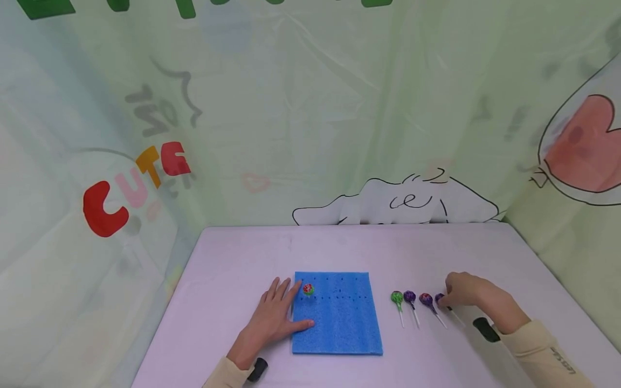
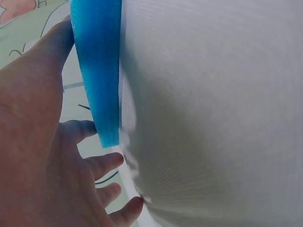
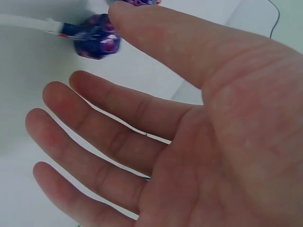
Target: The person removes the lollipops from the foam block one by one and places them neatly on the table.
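Note:
A blue foam board [image 1: 335, 328] with rows of small holes lies on the table. Spread across its left edge is my left hand [image 1: 271, 318], with thumb and index finger touching the foam. A red and green lollipop [image 1: 308, 289] shows its head near the board's upper left corner; its stick is out of sight. To the right of the board, a green lollipop [image 1: 397, 297], a purple one [image 1: 409, 297] and a red-purple one [image 1: 426, 299] lie in a row. My right hand [image 1: 468, 293] is over the rightmost purple lollipop [image 3: 98, 37], thumb beside its head, fingers apart from it.
The white table [image 1: 242, 248] reaches back to a printed curtain [image 1: 310, 134], which also hangs along both sides. Dark wrist cameras sit under the left [image 1: 257, 369] and right [image 1: 486, 329] wrists.

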`<move>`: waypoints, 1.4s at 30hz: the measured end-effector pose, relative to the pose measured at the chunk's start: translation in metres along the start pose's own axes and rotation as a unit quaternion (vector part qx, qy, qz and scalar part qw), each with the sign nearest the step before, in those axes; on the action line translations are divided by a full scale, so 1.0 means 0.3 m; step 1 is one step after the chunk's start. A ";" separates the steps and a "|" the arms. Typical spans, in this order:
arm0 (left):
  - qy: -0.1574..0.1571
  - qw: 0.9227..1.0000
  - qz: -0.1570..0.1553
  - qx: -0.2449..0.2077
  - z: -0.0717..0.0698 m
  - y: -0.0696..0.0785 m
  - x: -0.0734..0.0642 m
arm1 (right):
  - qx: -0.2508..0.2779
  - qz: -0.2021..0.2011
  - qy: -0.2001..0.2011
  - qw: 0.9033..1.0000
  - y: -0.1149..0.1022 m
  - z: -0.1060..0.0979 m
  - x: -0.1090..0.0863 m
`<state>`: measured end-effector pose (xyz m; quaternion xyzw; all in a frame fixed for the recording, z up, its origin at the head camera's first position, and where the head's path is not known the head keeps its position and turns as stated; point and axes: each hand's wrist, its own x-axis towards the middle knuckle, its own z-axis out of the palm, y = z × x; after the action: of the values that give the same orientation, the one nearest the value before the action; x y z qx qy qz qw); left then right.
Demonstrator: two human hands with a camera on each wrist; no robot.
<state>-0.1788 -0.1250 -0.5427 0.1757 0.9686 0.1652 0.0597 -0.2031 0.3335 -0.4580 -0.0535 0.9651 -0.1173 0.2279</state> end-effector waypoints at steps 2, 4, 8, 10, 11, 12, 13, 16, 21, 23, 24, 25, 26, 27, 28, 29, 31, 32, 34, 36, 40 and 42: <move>0.000 1.000 0.001 0.000 0.000 0.000 0.000 | -0.003 -0.006 0.001 1.000 -0.009 -0.008 -0.006; -0.001 1.000 0.001 0.000 0.000 0.000 0.001 | -0.005 -0.007 0.001 1.000 -0.018 -0.018 -0.010; 0.000 1.000 0.002 0.001 0.002 -0.003 0.001 | -0.008 -0.013 0.006 1.000 -0.046 -0.035 -0.019; 0.001 1.000 0.002 0.001 0.004 -0.004 0.001 | -0.011 -0.019 0.011 1.000 -0.064 -0.043 -0.022; 0.001 1.000 0.002 0.001 0.005 -0.005 0.002 | -0.012 -0.024 0.016 1.000 -0.073 -0.045 -0.023; 0.002 1.000 0.002 0.001 0.006 -0.006 0.002 | -0.013 -0.028 0.021 0.999 -0.082 -0.045 -0.024; 0.002 1.000 0.002 0.001 0.007 -0.006 0.002 | -0.013 -0.032 0.026 0.999 -0.092 -0.045 -0.024; 0.003 1.000 0.001 0.001 0.007 -0.006 0.002 | -0.012 -0.047 0.045 0.998 -0.127 -0.046 -0.025; 0.002 1.000 -0.001 -0.003 0.007 -0.005 0.000 | -0.011 -0.073 0.098 0.992 -0.194 -0.038 -0.027; 0.003 1.000 -0.001 -0.005 0.005 -0.003 -0.002 | -0.011 -0.085 0.126 0.988 -0.221 -0.026 -0.026; 0.003 1.000 0.000 -0.006 0.005 -0.003 -0.002 | -0.008 -0.093 0.140 0.986 -0.235 -0.021 -0.027; 0.004 1.000 0.000 -0.007 0.003 -0.002 -0.003 | -0.005 -0.101 0.154 0.983 -0.248 -0.014 -0.027; 0.004 1.000 0.000 -0.008 0.002 -0.002 -0.004 | -0.003 -0.108 0.169 0.980 -0.261 -0.004 -0.025; 0.004 1.000 0.000 -0.008 0.001 -0.002 -0.004 | -0.001 -0.113 0.184 0.976 -0.275 0.006 -0.022; 0.004 1.000 0.000 -0.009 0.001 -0.002 -0.004 | 0.003 -0.119 0.199 0.973 -0.288 0.015 -0.020; 0.004 1.000 0.000 -0.009 0.001 -0.003 -0.004 | 0.007 -0.125 0.213 0.969 -0.300 0.025 -0.016; 0.003 1.000 0.000 -0.005 0.003 -0.004 -0.003 | 0.017 -0.134 0.239 0.962 -0.325 0.045 -0.007; 0.003 1.000 0.000 -0.004 0.006 -0.006 -0.003 | 0.019 -0.138 0.250 0.958 -0.337 0.054 -0.002; 0.003 1.000 0.000 -0.002 0.010 -0.008 -0.002 | 0.026 -0.147 0.267 0.952 -0.359 0.069 0.006; 0.003 1.000 0.000 0.000 0.015 -0.011 -0.001 | 0.032 -0.158 0.280 0.946 -0.381 0.083 0.014; 0.004 1.000 -0.003 -0.002 0.018 -0.013 0.001 | 0.047 -0.176 0.290 0.940 -0.424 0.109 0.028; 0.003 1.000 -0.004 -0.001 0.018 -0.013 0.001 | 0.058 -0.182 0.288 0.939 -0.446 0.124 0.035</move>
<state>-0.1795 -0.1268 -0.5492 0.1707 0.9695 0.1662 0.0573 -0.1889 0.1950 -0.4612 -0.1786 0.9550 -0.2224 -0.0818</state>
